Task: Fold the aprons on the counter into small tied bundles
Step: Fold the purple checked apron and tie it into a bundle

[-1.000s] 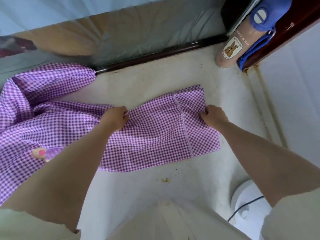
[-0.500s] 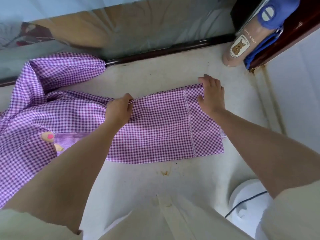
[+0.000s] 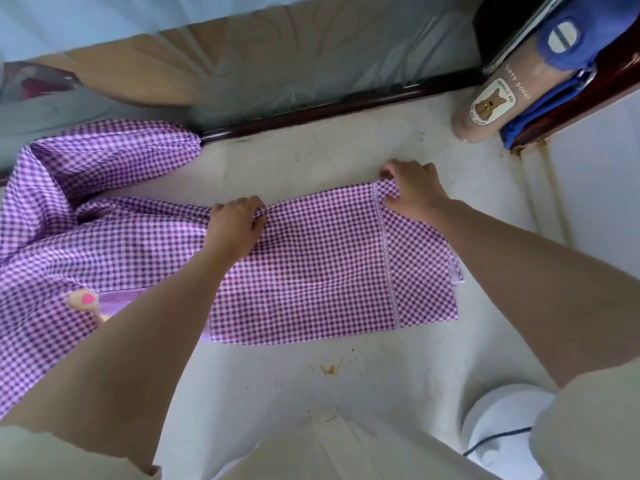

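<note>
A purple-and-white checked apron [image 3: 322, 271] lies spread on the pale counter [image 3: 311, 161], its right part folded flat and its left part bunched and running off the left edge. My left hand [image 3: 235, 226] grips the apron's far edge near the middle. At the far right corner of that edge, beside a white stitched seam, my right hand [image 3: 412, 192] pinches the cloth. A small pink-and-tan patch [image 3: 85, 299] shows on the apron at the left, partly hidden by my left forearm.
A tan bottle with a blue cap and a dog sticker [image 3: 498, 98] stands at the far right corner next to a dark wooden frame. A dark rail [image 3: 329, 112] edges the counter's back. A white round device with a black cord [image 3: 498, 427] sits at lower right.
My right hand went from gripping the apron's right side, to lying flat at its far corner, to pinching that corner. My left hand kept its grip on the far edge.
</note>
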`<action>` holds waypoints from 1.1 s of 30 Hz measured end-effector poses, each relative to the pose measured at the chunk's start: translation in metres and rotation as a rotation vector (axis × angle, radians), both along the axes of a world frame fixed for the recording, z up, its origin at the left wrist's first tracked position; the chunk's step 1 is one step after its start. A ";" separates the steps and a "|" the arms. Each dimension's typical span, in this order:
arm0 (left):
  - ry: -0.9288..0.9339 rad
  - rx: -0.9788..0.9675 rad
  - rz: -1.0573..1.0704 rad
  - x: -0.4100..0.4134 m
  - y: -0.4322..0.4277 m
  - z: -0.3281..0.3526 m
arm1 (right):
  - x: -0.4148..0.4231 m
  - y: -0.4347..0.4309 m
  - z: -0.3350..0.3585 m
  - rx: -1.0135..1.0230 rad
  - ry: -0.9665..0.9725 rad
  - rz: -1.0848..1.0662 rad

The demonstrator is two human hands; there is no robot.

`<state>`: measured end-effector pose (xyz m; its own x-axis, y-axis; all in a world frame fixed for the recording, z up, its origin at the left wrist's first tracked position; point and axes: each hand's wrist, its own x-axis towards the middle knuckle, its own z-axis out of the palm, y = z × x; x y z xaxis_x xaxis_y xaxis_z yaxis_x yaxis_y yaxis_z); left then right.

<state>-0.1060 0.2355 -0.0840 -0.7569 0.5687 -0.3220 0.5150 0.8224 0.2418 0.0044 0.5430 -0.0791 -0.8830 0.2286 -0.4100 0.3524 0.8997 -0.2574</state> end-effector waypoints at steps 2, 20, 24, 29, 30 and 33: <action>0.017 -0.009 -0.009 -0.001 0.000 -0.002 | -0.001 -0.001 0.005 0.055 -0.186 0.037; 0.256 0.103 0.219 0.086 -0.082 0.036 | 0.019 -0.143 0.003 -0.232 0.059 0.409; 0.132 0.053 0.491 0.127 -0.145 0.047 | 0.026 -0.142 -0.001 -0.018 -0.043 0.246; -0.028 -0.156 0.950 0.175 -0.215 0.051 | -0.004 -0.171 0.025 -0.095 0.082 0.292; -0.106 -0.179 1.056 0.180 -0.224 0.049 | -0.012 -0.185 0.031 -0.162 0.111 0.327; -0.343 -0.030 1.402 0.192 -0.255 0.048 | -0.034 -0.248 0.045 -0.382 0.133 0.396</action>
